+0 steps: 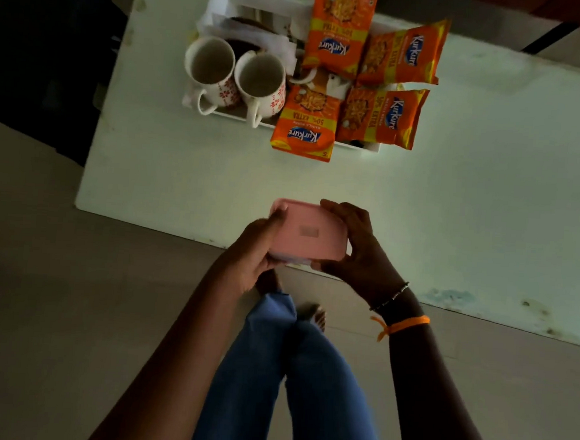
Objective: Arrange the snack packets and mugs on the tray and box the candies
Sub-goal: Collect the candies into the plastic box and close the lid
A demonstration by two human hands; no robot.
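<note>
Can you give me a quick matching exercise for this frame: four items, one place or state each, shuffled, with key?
Items:
1. pink box
2. two mugs
3. nearest snack packet
4. orange wristband

Places or states:
A. upright side by side at the tray's left end
B. on the right wrist
C. lid on, held between left hand and right hand over the table edge
D. overhanging the tray's near rim

Pairs: 1-C, 2-A, 3-D, 4-B
</note>
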